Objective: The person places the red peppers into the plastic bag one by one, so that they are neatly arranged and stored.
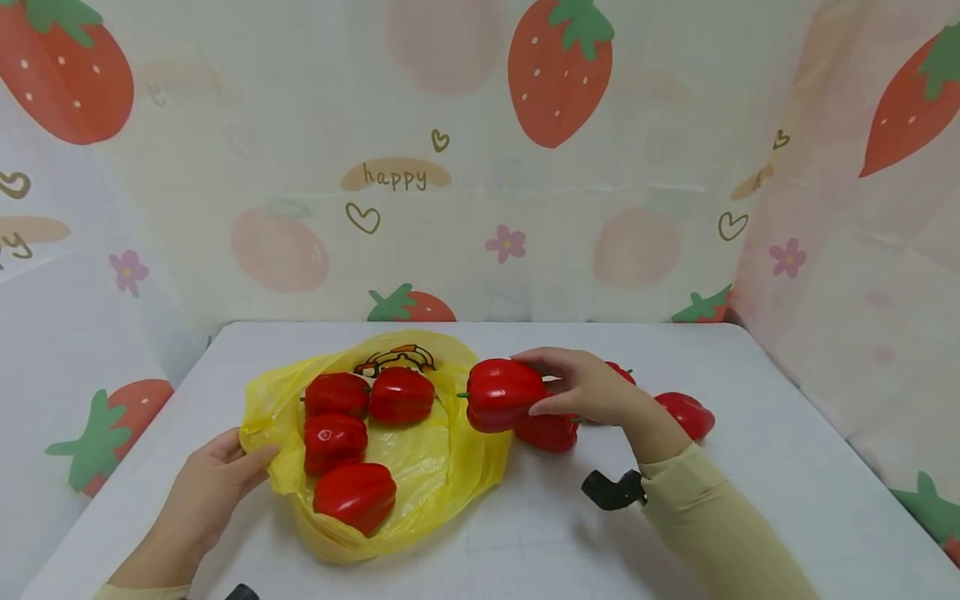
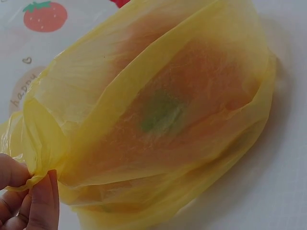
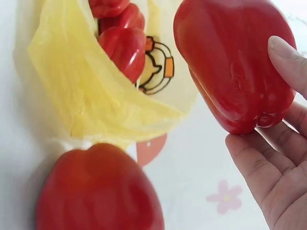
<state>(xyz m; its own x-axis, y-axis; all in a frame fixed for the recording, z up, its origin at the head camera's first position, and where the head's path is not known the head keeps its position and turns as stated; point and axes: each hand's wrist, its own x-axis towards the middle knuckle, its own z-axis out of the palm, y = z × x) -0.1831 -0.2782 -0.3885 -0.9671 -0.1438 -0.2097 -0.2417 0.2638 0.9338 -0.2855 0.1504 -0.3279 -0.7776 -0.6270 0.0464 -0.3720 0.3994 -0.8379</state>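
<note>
My left hand (image 1: 217, 483) pinches the left edge of a yellow plastic bag (image 1: 465, 483), whose wide mouth faces up on the table. Inside it lie several red bell peppers (image 1: 355, 496); through the thin film in the left wrist view a green stem shows. My right hand (image 1: 585, 387) grips another red bell pepper (image 1: 502, 396) between thumb and fingers, its stem pointing left, at the bag's right rim. Close below it, a loose red bell pepper (image 1: 549, 432) lies just outside the bag, also large in the right wrist view.
Farther right on the white table (image 1: 720, 517), one more red bell pepper (image 1: 686, 415) rests beyond my right wrist. Part of another pepper (image 1: 621, 372) shows behind the right hand. A strawberry-print curtain (image 1: 510, 275) surrounds the table's back and sides.
</note>
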